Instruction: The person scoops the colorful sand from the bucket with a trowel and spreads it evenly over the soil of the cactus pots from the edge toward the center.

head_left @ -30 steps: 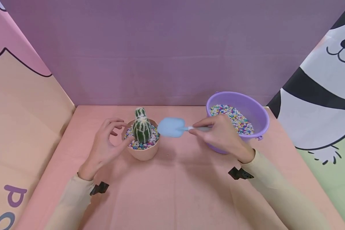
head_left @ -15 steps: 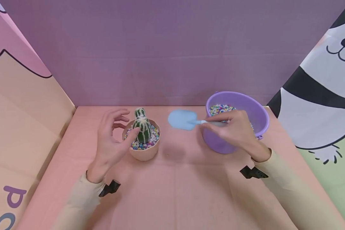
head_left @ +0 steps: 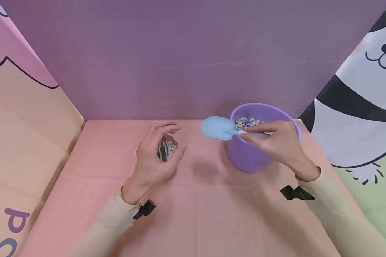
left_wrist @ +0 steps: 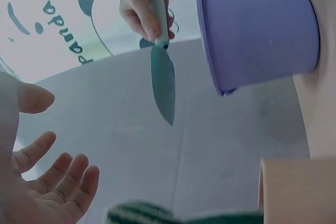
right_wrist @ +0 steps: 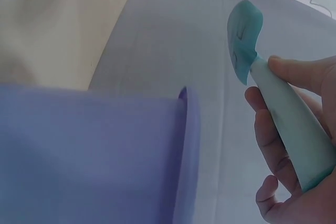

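Note:
My right hand (head_left: 283,144) grips the grey-white handle of a light blue trowel (head_left: 218,127), held over the near side of a purple bucket (head_left: 249,159). The blade points left, outside the bucket rim, and no beads can be made out on it. Multicoloured beads (head_left: 247,122) lie in the bucket. My left hand (head_left: 154,157) holds nothing, thumb and fingers spread apart. From the head it covers most of a peach pot with a striped green cactus (head_left: 162,151) in it. In the left wrist view that hand is apart from the cactus and the pot (left_wrist: 302,190).
A pink cloth-covered table (head_left: 193,214) bears the pot on the left and the bucket on the right. A purple wall (head_left: 193,60) stands behind. Printed panels flank both sides, the right one with a panda (head_left: 357,117).
My right hand has carried the trowel right, from beside the pot to the bucket. My left hand has moved right, from beside the pot to in front of the cactus in the head view.

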Tool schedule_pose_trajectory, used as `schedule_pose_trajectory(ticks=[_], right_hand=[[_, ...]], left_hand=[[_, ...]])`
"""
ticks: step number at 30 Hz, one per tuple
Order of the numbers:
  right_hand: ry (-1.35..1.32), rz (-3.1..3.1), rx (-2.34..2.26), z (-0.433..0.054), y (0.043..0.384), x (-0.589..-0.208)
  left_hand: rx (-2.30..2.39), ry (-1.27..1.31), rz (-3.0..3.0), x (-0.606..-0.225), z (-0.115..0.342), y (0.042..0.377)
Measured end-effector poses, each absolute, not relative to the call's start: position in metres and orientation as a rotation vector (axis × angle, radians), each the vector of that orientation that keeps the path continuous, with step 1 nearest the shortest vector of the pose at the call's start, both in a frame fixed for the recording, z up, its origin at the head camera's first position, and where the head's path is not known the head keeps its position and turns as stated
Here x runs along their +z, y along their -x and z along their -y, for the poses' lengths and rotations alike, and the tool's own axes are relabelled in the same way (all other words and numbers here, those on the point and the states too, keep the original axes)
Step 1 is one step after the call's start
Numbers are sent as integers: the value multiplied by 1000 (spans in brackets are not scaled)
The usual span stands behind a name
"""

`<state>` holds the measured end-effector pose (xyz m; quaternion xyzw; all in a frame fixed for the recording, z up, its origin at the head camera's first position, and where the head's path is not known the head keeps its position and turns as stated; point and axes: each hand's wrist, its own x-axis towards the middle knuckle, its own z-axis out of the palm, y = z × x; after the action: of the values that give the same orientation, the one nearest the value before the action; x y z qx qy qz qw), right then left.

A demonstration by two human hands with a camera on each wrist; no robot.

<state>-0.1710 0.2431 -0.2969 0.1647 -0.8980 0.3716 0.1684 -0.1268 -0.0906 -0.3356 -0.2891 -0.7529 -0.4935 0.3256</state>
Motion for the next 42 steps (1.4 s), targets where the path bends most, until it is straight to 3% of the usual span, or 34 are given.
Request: schedule_pose_trajectory(ticks=[19, 42], right_hand=[[-296, 2572, 982, -296, 185, -292], [-160, 2792, 871, -349, 213, -316]], left_hand=[[-1588, 756, 2232, -359, 9, 154], [-1465, 676, 2539, -382, -49, 208]])
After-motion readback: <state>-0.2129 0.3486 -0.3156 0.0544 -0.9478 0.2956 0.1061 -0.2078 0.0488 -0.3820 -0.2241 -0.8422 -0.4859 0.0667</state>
